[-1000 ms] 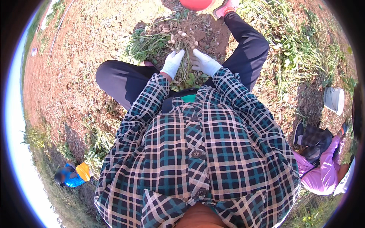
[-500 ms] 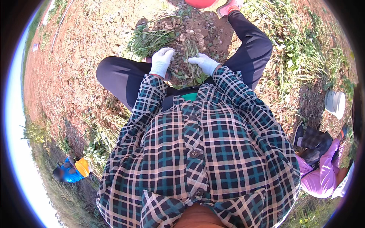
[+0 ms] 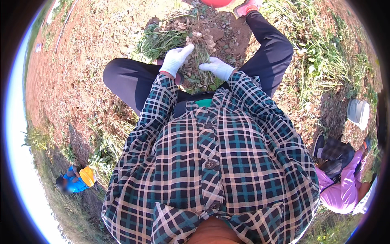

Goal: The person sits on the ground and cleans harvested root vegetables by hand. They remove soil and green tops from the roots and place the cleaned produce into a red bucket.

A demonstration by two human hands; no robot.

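Observation:
My right hand (image 3: pixel 218 68), in a white knit glove, is closed round the stems of a peanut plant (image 3: pixel 202 53). The plant's pods (image 3: pixel 204 39) hang together at its far end, pale and dusty with soil. At the left edge of these pods, the fingers of my white-gloved left hand (image 3: pixel 176 61) are drawn together. What they pinch is hidden. Just beyond my left hand lies a heap of pulled peanut plants (image 3: pixel 160 42), green leaves to the left and pods (image 3: pixel 174 25) toward the far side.
My bent legs frame the patch of soil (image 3: pixel 233 30). Past my right foot shows part of a red container (image 3: pixel 218 3). Cut plants (image 3: pixel 321 53) cover the ground at right, near a white bucket (image 3: pixel 358 113) and a person in pink (image 3: pixel 339 183). A person in blue (image 3: pixel 73 179) with a yellow container (image 3: pixel 87 176) is far left.
My left hand has moved away from me and slightly right, up to the pods. My right hand stays on the stems, nearly in place, and the pods have shifted slightly.

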